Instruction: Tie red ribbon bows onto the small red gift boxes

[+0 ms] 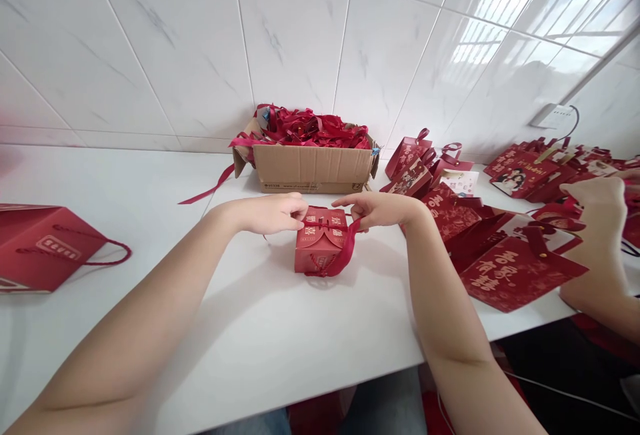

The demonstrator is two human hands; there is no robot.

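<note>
A small red gift box [303, 258] with gold characters stands on the white table in front of me. Across its top runs a dark red ribbon [344, 258], whose loose tail droops down the box's right front side. At the box's left top edge, my left hand [273, 213] is closed, thumb and fingers pinching the ribbon. On the opposite side my right hand [377, 210] grips the ribbon, its index finger stretched out above the lid. Twisted red cord shows on the box's front face.
Behind the box, a cardboard carton [310, 165] overflows with red ribbons [315, 129]. A larger red box [50, 248] with a cord handle lies at left. Several red gift bags [513, 271] crowd the right side, where another person's sleeved arm [597, 235] reaches in. A white power strip [553, 116] is by the wall.
</note>
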